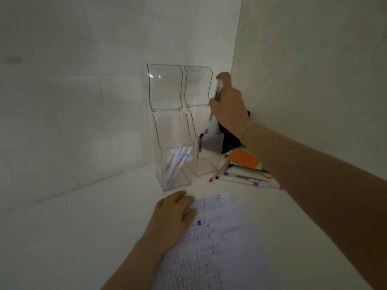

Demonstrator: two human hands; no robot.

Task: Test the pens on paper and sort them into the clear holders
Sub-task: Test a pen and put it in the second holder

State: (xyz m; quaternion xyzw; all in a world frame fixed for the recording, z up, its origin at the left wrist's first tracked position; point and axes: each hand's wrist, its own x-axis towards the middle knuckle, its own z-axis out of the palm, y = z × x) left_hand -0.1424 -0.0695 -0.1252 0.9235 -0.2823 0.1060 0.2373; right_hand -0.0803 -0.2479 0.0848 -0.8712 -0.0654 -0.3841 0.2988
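Two tall clear holders with raised lids stand in the corner of the white desk. The left holder point(173, 164) contains several white pens. The right holder point(206, 162) contains a dark pen. My right hand point(229, 105) grips a clear pen point(215, 97) upright, tip down, above the right holder's opening. My left hand point(173, 216) rests flat on the left edge of a paper sheet point(213, 243) covered in small pen marks.
Loose pens point(249, 180) lie on the desk right of the holders, beside a stack of orange and green sticky notes point(245, 159). A dark object point(230, 139) sits behind them against the right wall. Walls close the corner behind and to the right.
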